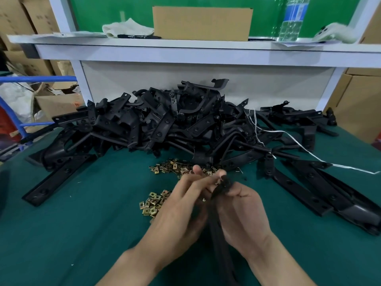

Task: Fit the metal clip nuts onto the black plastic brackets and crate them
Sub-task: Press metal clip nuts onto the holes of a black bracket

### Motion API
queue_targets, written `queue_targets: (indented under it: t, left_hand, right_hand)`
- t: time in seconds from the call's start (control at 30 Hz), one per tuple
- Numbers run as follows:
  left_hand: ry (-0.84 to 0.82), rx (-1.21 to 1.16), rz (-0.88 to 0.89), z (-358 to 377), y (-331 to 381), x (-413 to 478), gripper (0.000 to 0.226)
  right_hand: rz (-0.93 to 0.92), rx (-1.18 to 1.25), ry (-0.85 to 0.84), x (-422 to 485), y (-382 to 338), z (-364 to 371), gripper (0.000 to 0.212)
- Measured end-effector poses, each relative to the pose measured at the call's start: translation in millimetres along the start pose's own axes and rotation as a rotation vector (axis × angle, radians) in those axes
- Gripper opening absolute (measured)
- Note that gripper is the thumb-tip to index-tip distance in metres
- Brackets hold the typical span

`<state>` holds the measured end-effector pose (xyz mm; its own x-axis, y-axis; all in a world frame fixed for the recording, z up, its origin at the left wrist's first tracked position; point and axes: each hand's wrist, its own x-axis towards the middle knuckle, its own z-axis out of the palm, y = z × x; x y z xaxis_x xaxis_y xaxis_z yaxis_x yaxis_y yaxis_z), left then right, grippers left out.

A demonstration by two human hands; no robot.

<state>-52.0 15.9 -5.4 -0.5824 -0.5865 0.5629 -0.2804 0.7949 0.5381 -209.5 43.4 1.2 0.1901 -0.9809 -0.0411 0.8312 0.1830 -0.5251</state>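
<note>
1 black bracket [219, 234] gripped by left hand [181, 207] and right hand [245, 213]; clip nuts [153, 204] just left; bracket pile [165, 120] crowds far edge.

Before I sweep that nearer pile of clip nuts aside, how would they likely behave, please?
The clip nuts lie loose and overlapping, so they would probably scatter rather than slide together. Small, flat and squarish, they seem unlikely to roll. The green mat looks felt-like and may snag them.
</note>
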Motion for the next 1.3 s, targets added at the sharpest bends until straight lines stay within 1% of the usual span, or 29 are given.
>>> queue_targets:
  t: [0.03,0.07,0.1,0.13,0.17,0.2,0.23,0.3,0.33,0.4,0.43,0.5,0.57,0.63,0.67,0.7,0.77,0.8,0.83,0.9,1.0,1.07,1.13,1.2,1.3]
  left_hand:
    - [0.012,0.046,0.017,0,1,1,0.07]
    - [0.019,0.074,0.025,-1,1,2,0.066]
    - [0.012,0.088,0.034,-2,2,2,0.061]
    - [-0.005,0.099,0.043,-3,2,2,0.058]
    - [-0.027,0.107,0.056,-3,3,2,0.058]
    - [-0.049,0.116,0.074,-2,3,2,0.06]
    - [-0.065,0.13,0.091,-2,2,2,0.062]
    - [-0.07,0.157,0.095,-3,-1,2,0.061]
    - [-0.053,0.157,0.085,-4,-4,2,0.056]
    - [-0.005,0.147,0.079,-4,-6,1,0.044]
    - [0.0,0.137,0.073,-3,-5,0,0.042]
    - [0.015,0.103,0.055,2,0,-1,0.041]
    - [0.089,0.064,0.013,4,3,1,0.032]
    - [0.137,0.067,-0.02,1,3,0,0.028]
    - [0.139,0.1,-0.017,-3,1,-1,0.032]
    - [0.135,0.146,-0.015,-7,0,-2,0.039]
    - [0.143,0.242,-0.043,-13,-4,-2,0.058]
    - [0.151,0.291,-0.065,-14,-6,-1,0.066]
    - [0.162,0.342,-0.085,-15,-8,1,0.07]
    - [0.175,0.425,-0.109,-15,-11,4,0.07]
    - [0.205,0.43,-0.151,-13,-14,4,0.061]
    - [0.231,0.376,-0.172,-13,-15,3,0.056]
    - [0.245,0.283,-0.169,-14,-16,1,0.062]
    - [0.269,0.142,-0.148,-14,-16,0,0.069]
    - [0.319,-0.045,-0.192,-14,-11,1,0.081]
  right_hand:
    - [-0.012,-0.07,0.058,-1,2,2,0.056]
    - [-0.018,-0.064,0.079,-1,2,3,0.044]
    - [-0.023,0.013,0.117,0,1,1,0.044]
    - [-0.047,0.041,0.113,1,1,1,0.05]
    - [-0.023,0.085,0.052,1,2,2,0.051]
    - [0.007,0.111,-0.017,0,3,5,0.047]
    - [0.018,0.11,-0.037,-1,4,8,0.042]
    - [0.011,0.095,-0.014,-4,2,8,0.037]
    - [0.008,0.097,-0.004,-4,0,10,0.04]
    - [0.072,0.117,-0.038,-5,-2,11,0.045]
    - [0.105,0.153,-0.063,-6,-3,11,0.042]
    - [0.118,0.103,-0.057,-8,1,13,0.039]
    - [0.086,0.081,-0.057,-6,4,10,0.039]
    - [0.034,0.094,-0.087,-1,8,6,0.029]
    - [-0.026,0.002,-0.077,0,9,6,0.025]
    - [-0.119,-0.183,-0.031,1,9,6,0.027]
    - [-0.379,-0.665,0.075,1,7,6,0.038]
    - [-0.477,-0.861,0.117,1,5,7,0.044]
    - [-0.547,-1.003,0.139,0,2,8,0.048]
    - [-0.608,-1.148,0.156,-1,-1,7,0.05]
    - [-0.608,-1.225,0.142,-3,-2,5,0.042]
    - [-0.576,-1.222,0.14,-2,-2,4,0.036]
    - [-0.538,-1.145,0.125,-1,-4,4,0.031]
    - [-0.511,-1.036,0.094,0,-7,4,0.029]
    - [-0.495,-0.951,0.073,3,-12,3,0.028]
